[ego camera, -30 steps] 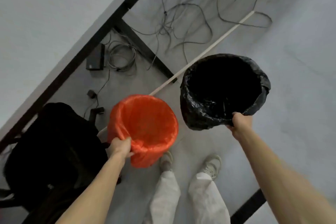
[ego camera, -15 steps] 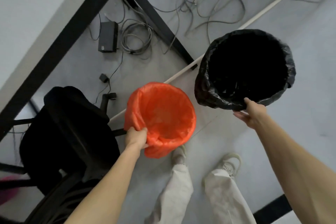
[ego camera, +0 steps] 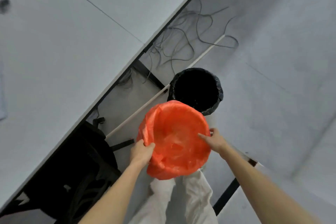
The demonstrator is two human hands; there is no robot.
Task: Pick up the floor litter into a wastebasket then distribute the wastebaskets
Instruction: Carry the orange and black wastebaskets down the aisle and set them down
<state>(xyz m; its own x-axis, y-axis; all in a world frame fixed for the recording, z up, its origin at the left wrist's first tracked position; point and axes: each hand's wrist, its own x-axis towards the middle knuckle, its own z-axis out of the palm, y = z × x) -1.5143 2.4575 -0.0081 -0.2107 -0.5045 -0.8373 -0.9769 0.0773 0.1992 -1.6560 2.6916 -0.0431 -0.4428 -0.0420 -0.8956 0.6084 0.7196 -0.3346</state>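
I hold a wastebasket lined with an orange bag [ego camera: 174, 138] in front of my body, above my legs. My left hand [ego camera: 141, 152] grips its near-left rim, thumb over the bag's edge. My right hand [ego camera: 214, 139] is at the right rim, one finger stretched inward over the liner and the thumb outside. A second wastebasket with a black bag [ego camera: 195, 89] stands upright on the floor just beyond, free of both hands; the orange one hides its near edge.
A grey desk [ego camera: 72, 51] with a black frame fills the left. A black office chair [ego camera: 76, 165] sits under it at lower left. Loose cables [ego camera: 183, 42] and a white strip [ego camera: 205, 54] lie on the floor past the black basket. Bare grey floor lies to the right.
My right hand let go of the black-bag wastebasket, which now stands on the floor, and moved to the orange basket's right rim. The orange basket rose toward the view's centre.
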